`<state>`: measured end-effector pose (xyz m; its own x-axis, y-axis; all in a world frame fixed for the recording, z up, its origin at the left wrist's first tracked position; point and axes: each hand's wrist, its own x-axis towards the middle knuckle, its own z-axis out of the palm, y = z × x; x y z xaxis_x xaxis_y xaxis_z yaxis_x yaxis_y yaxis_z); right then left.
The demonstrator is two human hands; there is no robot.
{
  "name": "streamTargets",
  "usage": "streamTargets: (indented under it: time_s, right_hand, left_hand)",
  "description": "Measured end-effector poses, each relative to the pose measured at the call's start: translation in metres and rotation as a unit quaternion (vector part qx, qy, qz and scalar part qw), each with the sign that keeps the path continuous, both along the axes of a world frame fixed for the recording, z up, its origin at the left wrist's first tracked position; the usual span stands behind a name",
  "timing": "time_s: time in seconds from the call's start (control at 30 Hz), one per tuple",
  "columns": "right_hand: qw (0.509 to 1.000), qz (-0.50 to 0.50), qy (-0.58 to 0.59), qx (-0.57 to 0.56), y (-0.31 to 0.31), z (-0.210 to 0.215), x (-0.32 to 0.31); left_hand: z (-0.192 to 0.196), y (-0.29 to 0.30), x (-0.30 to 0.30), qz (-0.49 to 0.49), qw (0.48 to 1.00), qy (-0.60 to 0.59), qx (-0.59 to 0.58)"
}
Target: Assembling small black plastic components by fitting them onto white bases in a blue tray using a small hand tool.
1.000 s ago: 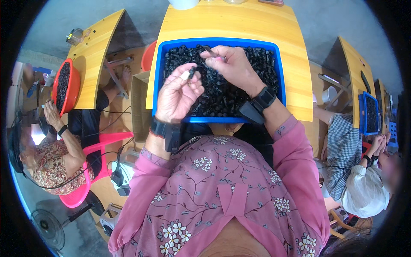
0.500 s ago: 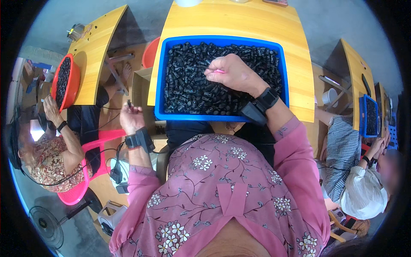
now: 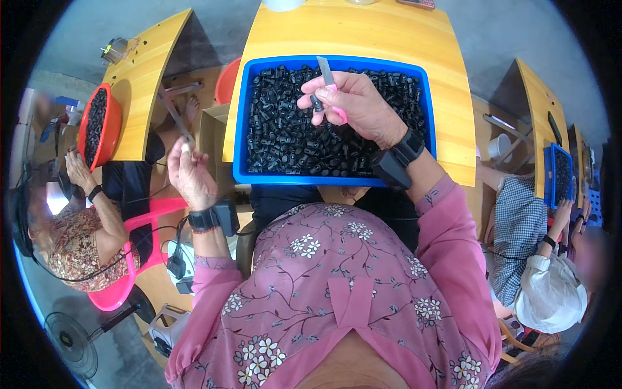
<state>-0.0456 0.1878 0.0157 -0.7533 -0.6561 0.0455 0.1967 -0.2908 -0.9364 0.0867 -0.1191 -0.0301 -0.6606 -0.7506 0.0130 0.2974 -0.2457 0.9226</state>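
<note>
- Tray (image 3: 304,179), head view: blue, upper ctr of frame, full of small black pieces (image 3: 282,126); all four rims visible, lower R corner partly crossed by R wrist.
- R hand (image 3: 359,107): over tray, R of frame ctr; fingers closed round a knife (image 3: 338,113) w/ pink handle, blade up & slightly L, its tip overlapping tray's top rim in frame (height above it: can't tell).
- Single black piece (image 3: 316,102): at R hand's fingertips, just L of knife.
- L hand (image 3: 193,178): L of ctr, outside tray, off table's L edge; fingers narrow, pointing up, white bit (image 3: 186,148) at one tip. Can't tell if anything's pinched.
- Room: gap btwn L hand & tray's L rim, w/ carton (image 3: 214,129) there; table (image 3: 450,110) runs on past tray's top & R rims, only a thin margin at L.
- Far L: co-worker's hand (image 3: 79,170) by red bowl (image 3: 111,129) at side table's edge.
- Far R: smaller blue tray (image 3: 551,175), co-worker's hands near its lower end.
</note>
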Motion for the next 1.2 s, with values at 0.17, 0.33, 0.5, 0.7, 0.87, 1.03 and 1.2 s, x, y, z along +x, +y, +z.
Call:
streamTargets:
  time_s: [0.17, 0.33, 0.5, 0.7, 0.87, 1.03, 1.2]
  right_hand:
    - [1.0, -0.009, -0.013, 0.005, -0.003, 0.003, 0.004]
    - [0.998, -0.029, 0.007, 0.046, -0.006, 0.005, 0.005]
    - [0.999, -0.046, 0.007, 0.026, -0.005, -0.002, 0.005]
    - [0.998, -0.051, 0.003, 0.03, -0.005, 0.005, 0.007]
    - [0.996, -0.056, 0.035, 0.051, -0.001, 0.006, 0.005]
    - [0.99, -0.054, 0.075, 0.104, -0.004, 0.014, 0.008]
    - [0.983, -0.097, 0.135, 0.075, -0.006, 0.006, 0.006]
  left_hand:
    - [0.056, 0.071, -0.024, -0.232, 0.965, 0.033, -0.118]
    - [0.065, 0.123, -0.045, -0.375, 0.914, -0.058, -0.145]
    - [0.049, 0.132, -0.057, -0.39, 0.904, -0.035, -0.171]
    - [0.044, 0.128, -0.058, -0.368, 0.906, -0.031, -0.208]
    - [0.046, 0.128, -0.058, -0.335, 0.926, -0.013, -0.176]
    - [0.047, 0.125, -0.058, -0.338, 0.929, 0.011, -0.151]
    - [0.047, 0.124, -0.059, -0.362, 0.928, 0.022, -0.088]
